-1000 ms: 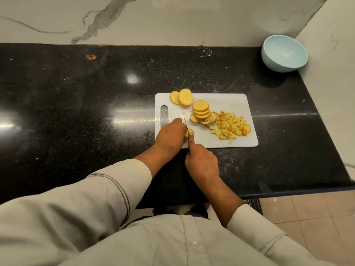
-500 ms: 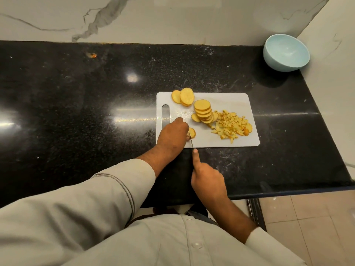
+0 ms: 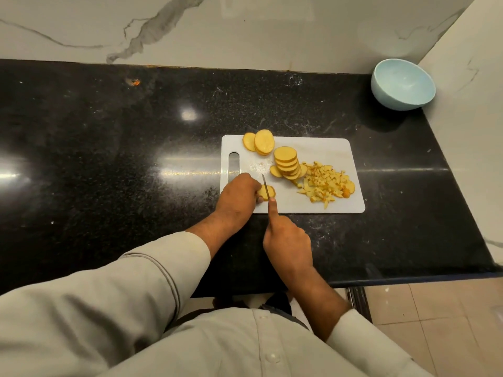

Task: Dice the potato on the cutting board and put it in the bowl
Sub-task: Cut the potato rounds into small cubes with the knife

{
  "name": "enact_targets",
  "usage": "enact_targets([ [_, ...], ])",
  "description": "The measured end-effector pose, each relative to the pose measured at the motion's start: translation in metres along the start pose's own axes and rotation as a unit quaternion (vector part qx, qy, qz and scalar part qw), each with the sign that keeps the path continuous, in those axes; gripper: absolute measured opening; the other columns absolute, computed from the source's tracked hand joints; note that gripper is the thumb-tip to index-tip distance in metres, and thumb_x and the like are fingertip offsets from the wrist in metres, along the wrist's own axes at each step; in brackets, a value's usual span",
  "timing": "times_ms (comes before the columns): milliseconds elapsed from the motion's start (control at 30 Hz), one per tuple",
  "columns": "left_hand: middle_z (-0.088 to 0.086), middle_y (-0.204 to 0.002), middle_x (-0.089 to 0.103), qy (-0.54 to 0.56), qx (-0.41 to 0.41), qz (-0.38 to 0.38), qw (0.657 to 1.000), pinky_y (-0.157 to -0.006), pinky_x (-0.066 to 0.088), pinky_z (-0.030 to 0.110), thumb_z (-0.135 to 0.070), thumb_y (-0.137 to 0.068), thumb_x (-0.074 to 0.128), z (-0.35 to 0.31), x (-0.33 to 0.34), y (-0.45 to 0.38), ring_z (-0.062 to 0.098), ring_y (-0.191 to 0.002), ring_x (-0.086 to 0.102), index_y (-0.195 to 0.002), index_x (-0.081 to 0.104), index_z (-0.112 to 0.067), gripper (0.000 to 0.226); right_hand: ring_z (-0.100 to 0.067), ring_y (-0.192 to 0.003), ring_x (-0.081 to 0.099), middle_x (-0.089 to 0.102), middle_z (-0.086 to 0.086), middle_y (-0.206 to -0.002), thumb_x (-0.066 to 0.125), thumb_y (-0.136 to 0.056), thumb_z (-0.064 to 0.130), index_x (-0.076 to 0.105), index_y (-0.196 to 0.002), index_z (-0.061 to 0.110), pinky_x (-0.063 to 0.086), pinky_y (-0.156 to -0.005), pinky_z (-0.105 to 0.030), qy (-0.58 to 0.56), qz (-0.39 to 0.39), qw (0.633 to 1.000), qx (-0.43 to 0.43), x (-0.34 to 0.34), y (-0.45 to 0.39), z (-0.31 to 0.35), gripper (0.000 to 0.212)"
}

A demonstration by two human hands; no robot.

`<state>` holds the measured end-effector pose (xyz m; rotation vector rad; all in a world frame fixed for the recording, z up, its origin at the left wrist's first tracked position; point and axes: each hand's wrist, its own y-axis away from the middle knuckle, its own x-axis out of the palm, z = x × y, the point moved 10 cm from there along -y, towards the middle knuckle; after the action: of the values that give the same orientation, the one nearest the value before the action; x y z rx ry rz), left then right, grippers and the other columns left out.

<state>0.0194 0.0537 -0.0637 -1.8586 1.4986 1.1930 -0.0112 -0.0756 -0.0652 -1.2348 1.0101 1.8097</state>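
Observation:
A white cutting board lies on the black counter. On it stand a stack of potato rounds, two more rounds at the far left corner, and a pile of diced potato on the right. My left hand holds down a single potato slice near the board's front edge. My right hand grips a knife, index finger stretched along its back, blade lying across that slice. A light blue bowl sits empty at the far right corner.
The black stone counter stretches wide to the left of the board. Marble walls close in behind and on the right, next to the bowl. The counter's front edge runs just below my right wrist, with tiled floor beyond.
My right hand pulled back toward me with the knife, then came forward again, and the blade now lies over the slice. My left hand stayed on the slice, which shows more.

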Motion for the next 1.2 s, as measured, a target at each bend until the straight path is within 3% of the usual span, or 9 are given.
enact_targets([
  [133,-0.002,-0.070,0.038,-0.034,0.006,0.019,0.999,-0.050,0.024,0.026,-0.014,-0.089,0.056,-0.006,0.000,0.000,0.020,-0.067,0.048,-0.076,0.064,-0.008,0.016,-0.032,-0.082,0.062,0.058,-0.008,-0.099,0.035,-0.097,0.021,0.006,-0.154,0.025,0.035,-0.059,-0.036,0.001,0.015,1.000,0.000,0.006,-0.017,0.008,0.064],
  [367,-0.003,-0.070,0.029,-0.089,0.036,0.028,0.995,-0.059,0.033,0.030,-0.016,-0.092,0.054,-0.014,0.002,0.000,0.026,-0.071,0.052,-0.087,0.065,-0.007,0.016,-0.032,-0.084,0.061,0.058,-0.009,-0.099,0.034,-0.097,0.019,0.006,-0.153,0.020,0.036,-0.062,-0.037,-0.021,0.025,0.999,0.001,0.012,-0.037,0.015,0.063],
  [533,0.001,-0.077,0.037,-0.108,0.032,0.024,0.993,-0.061,0.035,0.031,-0.015,-0.093,0.053,-0.014,0.001,0.000,0.029,-0.079,0.059,-0.089,0.066,-0.009,0.016,-0.026,-0.070,0.053,0.051,-0.005,-0.083,0.035,-0.094,0.018,0.000,-0.154,0.024,0.035,-0.057,-0.035,0.000,0.058,0.998,0.003,0.018,-0.024,0.009,0.069],
  [700,0.010,-0.092,0.056,-0.089,0.027,0.018,0.995,-0.067,0.036,0.029,-0.017,-0.095,0.054,-0.012,0.001,0.000,0.029,-0.089,0.060,-0.098,0.066,-0.004,0.018,-0.027,-0.081,0.063,0.059,-0.006,-0.098,0.035,-0.098,0.022,-0.001,-0.154,0.023,0.037,-0.059,-0.035,0.029,0.072,0.997,-0.012,0.027,0.026,-0.004,0.067],
  [800,0.009,-0.088,0.059,-0.043,0.009,0.010,0.999,-0.067,0.038,0.027,-0.016,-0.094,0.057,-0.007,-0.002,0.002,0.023,-0.080,0.058,-0.089,0.065,-0.002,0.017,-0.022,-0.082,0.062,0.058,-0.003,-0.103,0.030,-0.101,0.026,-0.005,-0.153,0.025,0.042,-0.063,-0.034,0.024,0.089,0.995,-0.024,0.032,0.057,-0.012,0.063],
  [900,-0.006,-0.070,0.050,0.003,-0.015,0.021,1.000,-0.066,0.036,0.022,-0.011,-0.094,0.054,-0.001,0.000,0.003,0.010,-0.069,0.049,-0.079,0.054,-0.016,0.015,-0.019,-0.080,0.061,0.057,0.001,-0.101,0.028,-0.102,0.027,-0.006,-0.153,0.028,0.049,-0.068,-0.034,0.018,0.084,0.996,-0.023,0.023,0.069,-0.022,0.061],
  [967,-0.011,-0.064,0.050,0.060,-0.042,0.025,0.997,-0.064,0.039,0.021,-0.015,-0.097,0.051,0.006,0.003,0.002,0.002,-0.060,0.049,-0.084,0.062,-0.018,0.017,-0.018,-0.078,0.060,0.055,0.002,-0.097,0.029,-0.102,0.028,-0.003,-0.153,0.028,0.050,-0.067,-0.034,0.015,0.055,0.998,-0.012,0.011,0.063,-0.023,0.061],
  [1100,-0.014,-0.057,0.045,0.103,-0.077,0.026,0.991,-0.048,0.034,0.001,-0.017,-0.097,0.054,0.013,0.003,0.001,-0.008,-0.042,0.043,-0.102,0.071,-0.004,0.022,-0.022,-0.073,0.060,0.049,0.001,-0.085,0.034,-0.100,0.022,0.003,-0.154,0.027,0.046,-0.061,-0.036,-0.011,0.005,1.000,-0.014,-0.003,0.029,-0.003,0.063],
  [1200,-0.012,-0.059,0.050,0.098,-0.074,0.031,0.992,-0.048,0.033,0.001,-0.012,-0.092,0.058,0.011,0.001,0.002,-0.005,-0.046,0.041,-0.103,0.073,-0.009,0.019,-0.024,-0.073,0.059,0.050,-0.002,-0.086,0.035,-0.099,0.019,0.003,-0.154,0.023,0.042,-0.059,-0.036,-0.024,0.012,0.999,-0.019,0.003,0.005,0.006,0.064],
])
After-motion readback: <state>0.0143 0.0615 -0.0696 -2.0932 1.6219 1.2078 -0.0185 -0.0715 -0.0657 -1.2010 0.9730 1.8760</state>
